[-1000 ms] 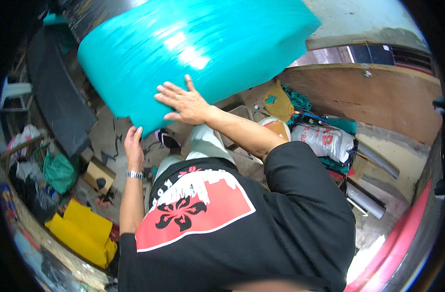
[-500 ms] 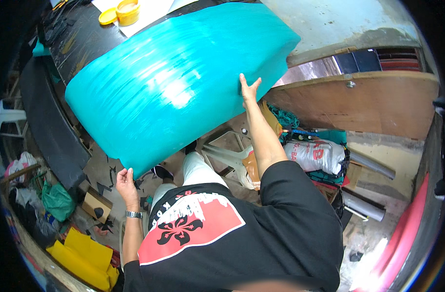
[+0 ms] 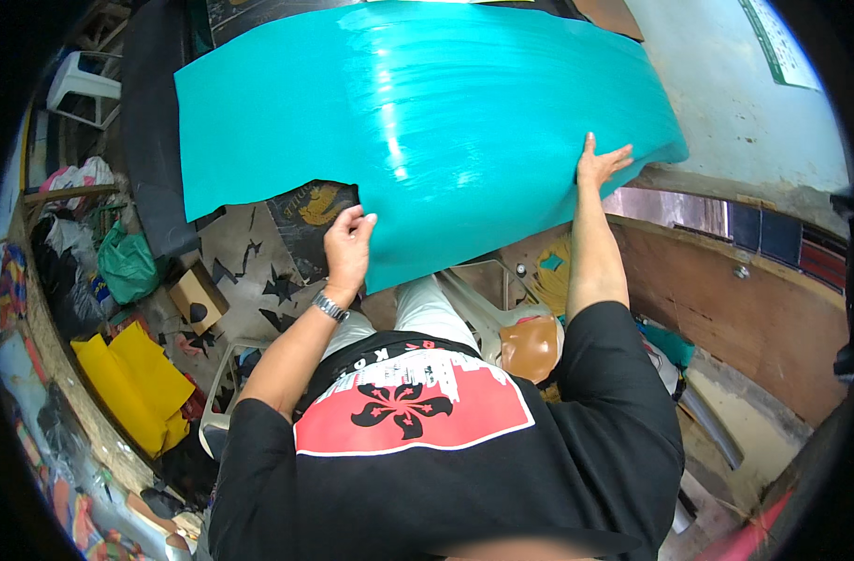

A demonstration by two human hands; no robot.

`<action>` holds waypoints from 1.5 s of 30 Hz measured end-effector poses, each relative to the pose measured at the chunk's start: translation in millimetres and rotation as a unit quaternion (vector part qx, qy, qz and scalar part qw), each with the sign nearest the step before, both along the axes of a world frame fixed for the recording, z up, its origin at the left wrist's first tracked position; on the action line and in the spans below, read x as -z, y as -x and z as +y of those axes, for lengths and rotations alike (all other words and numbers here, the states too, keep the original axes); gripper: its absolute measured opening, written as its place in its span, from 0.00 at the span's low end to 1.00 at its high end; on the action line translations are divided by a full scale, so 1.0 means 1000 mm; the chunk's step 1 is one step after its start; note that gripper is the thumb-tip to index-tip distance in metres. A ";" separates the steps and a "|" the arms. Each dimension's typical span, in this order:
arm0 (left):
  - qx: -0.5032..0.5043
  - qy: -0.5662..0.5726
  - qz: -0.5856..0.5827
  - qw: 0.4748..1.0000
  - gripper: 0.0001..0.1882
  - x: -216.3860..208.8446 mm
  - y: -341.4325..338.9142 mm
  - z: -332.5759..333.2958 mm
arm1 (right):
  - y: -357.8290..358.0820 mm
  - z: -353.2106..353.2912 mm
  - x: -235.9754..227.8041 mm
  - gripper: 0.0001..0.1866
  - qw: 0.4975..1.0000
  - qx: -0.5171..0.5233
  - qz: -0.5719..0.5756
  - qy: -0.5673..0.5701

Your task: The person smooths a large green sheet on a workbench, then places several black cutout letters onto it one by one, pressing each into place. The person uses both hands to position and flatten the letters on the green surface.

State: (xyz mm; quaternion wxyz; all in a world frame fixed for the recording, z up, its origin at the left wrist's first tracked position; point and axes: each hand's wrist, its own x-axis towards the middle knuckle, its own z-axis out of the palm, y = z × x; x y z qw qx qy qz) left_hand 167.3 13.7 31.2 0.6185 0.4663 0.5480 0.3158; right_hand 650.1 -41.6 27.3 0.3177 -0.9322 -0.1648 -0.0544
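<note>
A large glossy teal sheet (image 3: pixel 502 112) spreads over a black surface and hangs toward me along its near side. Its left part lies flatter, and an irregular notch is cut into its near edge. At that notch my left hand (image 3: pixel 350 245), wearing a metal-band watch, is closed with the fingertips pinching the sheet's edge. My right hand (image 3: pixel 602 165) rests on the sheet near its right end, with the thumb and visible fingers spread; whether other fingers go beneath the edge is hidden. Through the notch shows a black board with gold print (image 3: pixel 307 224).
A plastic chair (image 3: pixel 488 323) with a brown pad (image 3: pixel 530 348) stands before me. Dark scraps litter the floor around a small cardboard box (image 3: pixel 199 297). Left lie a yellow sheet (image 3: pixel 132 388) and a green bag (image 3: pixel 128 262). A wooden panel (image 3: pixel 726 309) stands at right.
My view has shifted. The teal sheet's left part now reaches out flatter beyond my left hand, which moved from a near corner to the notch. My right hand remains on the sheet, fingers spread.
</note>
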 end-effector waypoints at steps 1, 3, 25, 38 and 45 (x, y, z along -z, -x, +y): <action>-0.002 -0.011 0.007 1.000 0.17 0.000 -0.007 0.000 | 0.006 0.006 -0.007 0.58 0.998 -0.051 -0.034 0.005; 0.003 -0.010 0.016 1.000 0.16 -0.004 -0.022 -0.002 | 0.028 0.024 -0.016 0.54 0.981 -0.158 -0.115 0.000; 0.265 -0.439 0.407 0.756 0.37 -0.012 0.077 0.216 | 0.166 0.363 -0.118 0.39 0.935 -0.343 0.055 0.065; 0.328 -0.439 0.312 0.776 0.41 -0.006 0.074 0.231 | 0.069 0.493 -0.014 0.49 0.932 -0.269 -0.009 0.244; 0.388 -0.440 0.297 0.754 0.42 -0.011 0.054 0.240 | 0.148 0.429 -0.097 0.45 0.902 -0.289 0.036 0.318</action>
